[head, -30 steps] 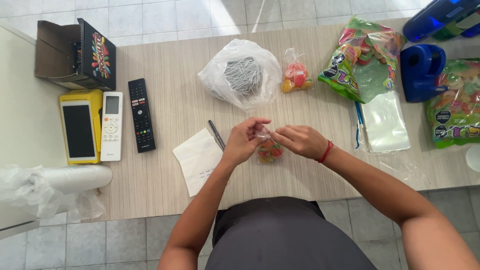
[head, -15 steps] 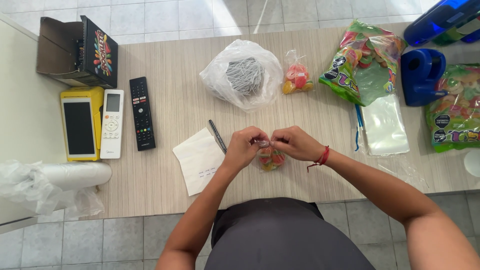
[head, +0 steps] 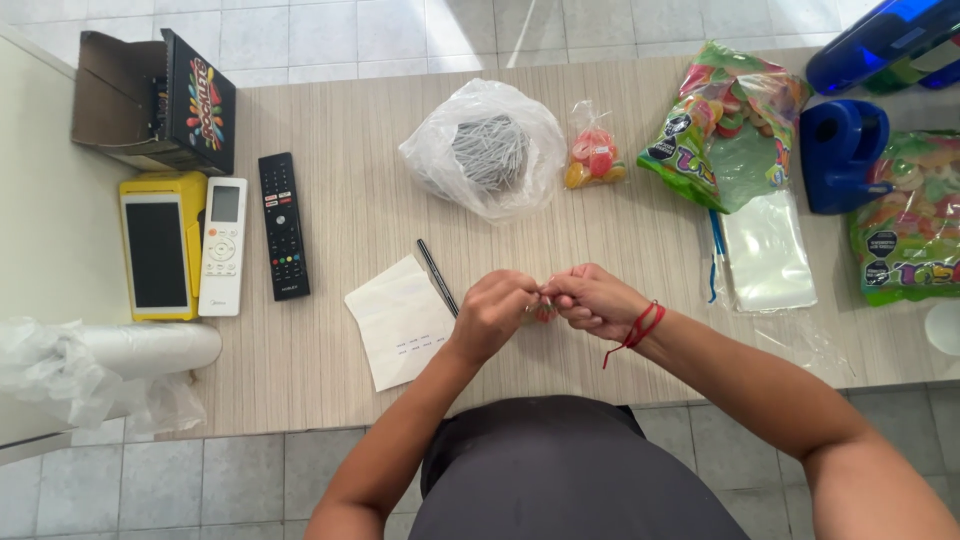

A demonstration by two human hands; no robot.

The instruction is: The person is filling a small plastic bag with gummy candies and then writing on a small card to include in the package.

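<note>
Pale wooden tabletop (head: 330, 360) over grey floor tiles, seen from the head camera: both forearms reach in from below, bent inward, knuckles meeting. Her left hand (head: 497, 312) and right hand (head: 592, 299) have fingertips pressed together, pinching a small candy bag (head: 545, 312) between them, just above the table beside a white paper note (head: 400, 320) and a black pen (head: 437, 277).

The left hand (head: 497, 315) and right hand (head: 592, 300) close together over a small candy bag (head: 545, 312), hiding nearly all of it; only a red sliver shows between the fingers. The blue dispenser (head: 885, 45) at 2 o'clock and the candy pack (head: 910, 220) at 3 o'clock are cut by the frame edge. The white round thing (head: 945, 328) below it shows only a sliver.
</note>
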